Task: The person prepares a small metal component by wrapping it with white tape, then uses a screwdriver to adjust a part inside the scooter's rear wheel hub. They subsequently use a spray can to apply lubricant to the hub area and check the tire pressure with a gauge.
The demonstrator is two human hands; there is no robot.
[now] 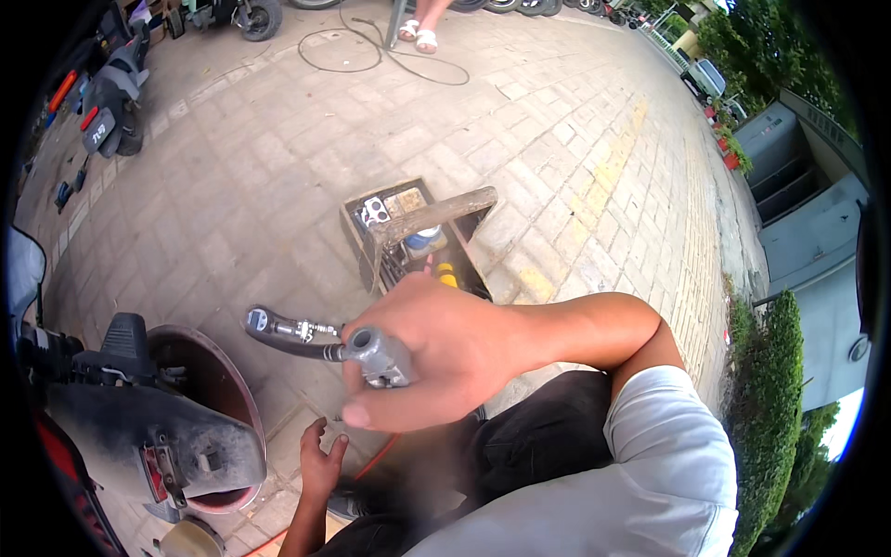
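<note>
My right hand [445, 343] is raised in the middle of the view, its arm coming in from the right. It is closed around a tyre inflator [380, 356] with a grey metal body. From this a short black hose curves left to a round-ended part with a small display. Beyond the hand stands an open wooden toolbox [436, 201] with a wooden handle. Lower down, my left hand [322, 455] is open and holds nothing, its fingers apart. It is nearest to a dark round tub [249, 408] and the rear of a scooter [158, 432].
An orange-red hose [379, 457] runs along the paving near my legs. Farther off lies a dark looped cable [380, 65], beside a person's feet in white sandals [425, 41]. Parked scooters [116, 97] line the far left; a hedge [775, 399] borders the right.
</note>
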